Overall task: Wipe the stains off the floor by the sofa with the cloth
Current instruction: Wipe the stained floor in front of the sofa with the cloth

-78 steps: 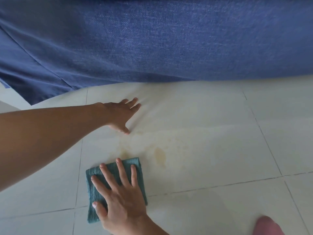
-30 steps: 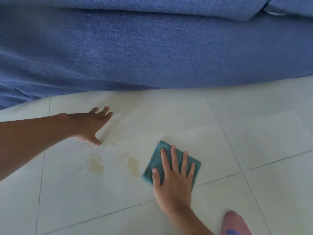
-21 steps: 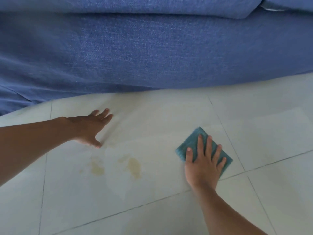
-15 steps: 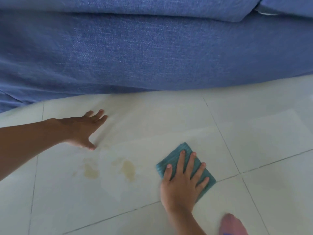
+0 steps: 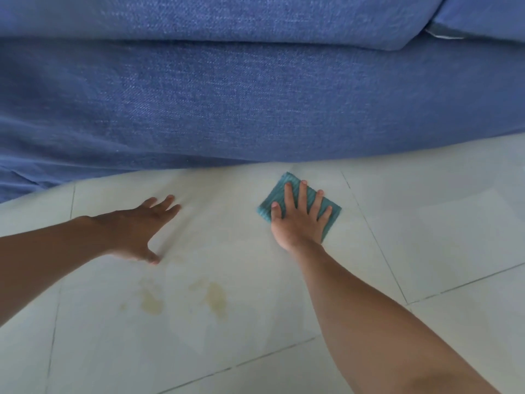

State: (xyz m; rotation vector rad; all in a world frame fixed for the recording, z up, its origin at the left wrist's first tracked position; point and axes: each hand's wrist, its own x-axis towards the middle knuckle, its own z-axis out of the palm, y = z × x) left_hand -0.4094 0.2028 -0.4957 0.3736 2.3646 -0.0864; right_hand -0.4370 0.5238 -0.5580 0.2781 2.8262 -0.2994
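cloth [image 5: 301,204] now sofaward, under right hand [image 5: 298,220]

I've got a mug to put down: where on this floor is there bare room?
The tiles right of the teal cloth, past the grout line, are bare. So is the near floor below the stains. The strip along the blue sofa is crowded by the left hand and right hand.

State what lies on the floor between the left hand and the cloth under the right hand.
Only bare tile; the head view shows nothing between the left hand and the cloth. The stains lie nearer the camera.
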